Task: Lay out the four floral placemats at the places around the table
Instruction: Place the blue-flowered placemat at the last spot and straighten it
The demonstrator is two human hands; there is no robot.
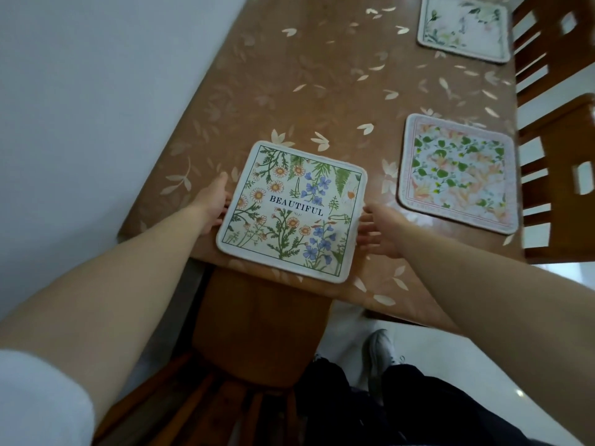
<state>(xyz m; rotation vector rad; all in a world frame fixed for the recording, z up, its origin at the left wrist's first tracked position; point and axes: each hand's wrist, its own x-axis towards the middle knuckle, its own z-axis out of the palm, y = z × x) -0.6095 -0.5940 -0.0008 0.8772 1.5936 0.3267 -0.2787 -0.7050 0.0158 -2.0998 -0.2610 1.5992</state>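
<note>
I'm standing at the short end of the table point(322, 75), which has a brown cloth with pale leaf prints. The mat with daisies and blue flowers point(291, 209), the one that says BEAUTIFUL, lies flat right in front of me, and its near edge sits just about on the table's edge, maybe hanging over a hair. A wooden chair point(257, 326) is tucked under right below it at 6 o'clock.

Off at 3 o'clock from that mat there's the pink-bordered mat with green leaves point(458, 173), well apart from it, close to the table's right edge. Further up at about 1 o'clock is a pale mat with faint greenery point(463, 27), also by that right edge. Two more chairs point(557, 130) stand along that side. The whole left half of the table over toward the white wall point(80, 107) is bare cloth, so there's plenty of room there.

My left hand point(212, 201) is at the mat's left edge, fingers loosely open and touching the border, thumb up by the corner. My right hand point(378, 231) is at the right edge with fingers spread, tips at or just under the border. Neither one is really gripping, more like flat and relaxed against the sides.
</note>
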